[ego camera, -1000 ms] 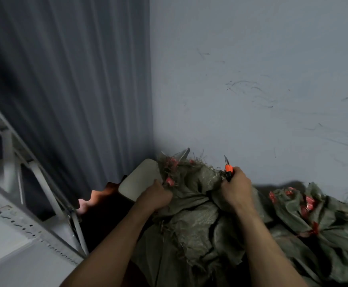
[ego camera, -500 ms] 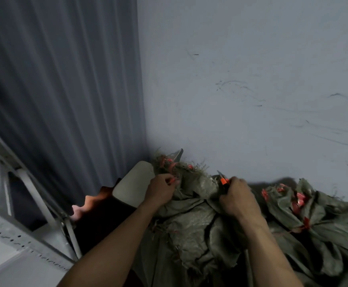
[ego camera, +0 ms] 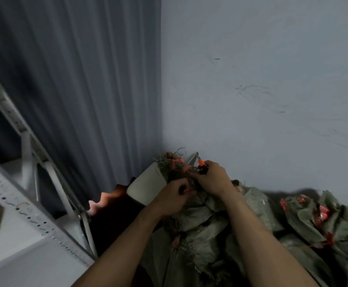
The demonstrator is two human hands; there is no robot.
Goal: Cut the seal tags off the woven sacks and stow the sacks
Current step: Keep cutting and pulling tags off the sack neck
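A pile of grey-green woven sacks (ego camera: pixel 206 230) lies against the wall, their frayed mouths bunched at the top with red seal tags (ego camera: pixel 172 162) among the threads. My left hand (ego camera: pixel 172 198) grips the gathered sack fabric just below the bunch, and something red shows between its fingers. My right hand (ego camera: pixel 212 177) holds orange-handled cutters (ego camera: pixel 200 162), blade pointing up-left beside a red tag at the sack mouth. The cutting edge itself is partly hidden by my fingers.
More sacks with red tags (ego camera: pixel 322 218) lie heaped at the right. A pale flat panel (ego camera: pixel 146 187) leans behind the sacks in the corner. A grey metal rack (ego camera: pixel 42 183) stands at the left, before a corrugated wall (ego camera: pixel 86 79). A red-brown object (ego camera: pixel 111 195) sits by the rack's foot.
My right hand with the cutters has moved left to the tagged bunch. My left hand has slid down the sack, below the right. The view has shifted.
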